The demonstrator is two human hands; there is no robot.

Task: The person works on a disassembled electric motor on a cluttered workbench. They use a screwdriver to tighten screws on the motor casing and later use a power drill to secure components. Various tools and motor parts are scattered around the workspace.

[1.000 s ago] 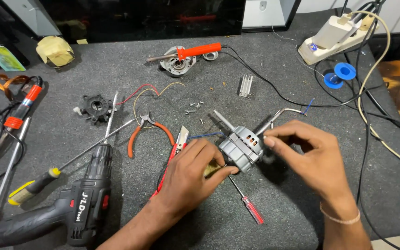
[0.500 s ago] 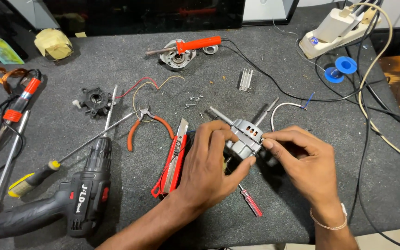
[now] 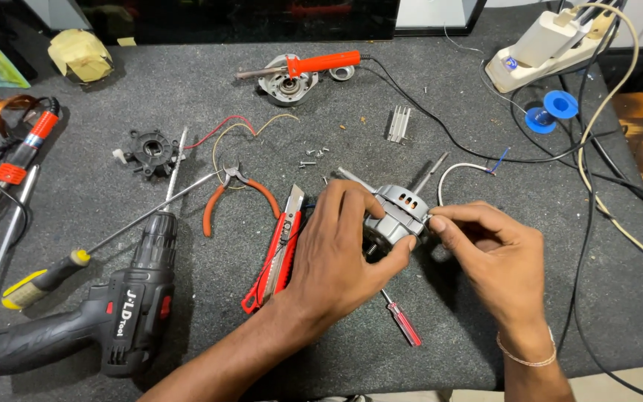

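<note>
Since half a second ago the left hand (image 3: 340, 249) has slid further over the motor (image 3: 396, 212), thumb now pressing its near edge. It's clasped around the grey housing, fingers over the top. The right hand (image 3: 489, 249) pinches the motor's right side, by the white wire (image 3: 455, 170). The motor sits mid-mat, between the red utility knife (image 3: 277, 253) and that right hand; a small red screwdriver (image 3: 403, 321) lies just below.

Grey counter (image 3: 150, 82) strewn with tools.
Around the pliers (image 3: 234, 195): drill (image 3: 113, 313) below-left, red knife (image 3: 277, 249) just right, soldering iron (image 3: 314, 64) above, screws (image 3: 312, 156) up-right, small screwdriver (image 3: 402, 320) lower right.
</note>
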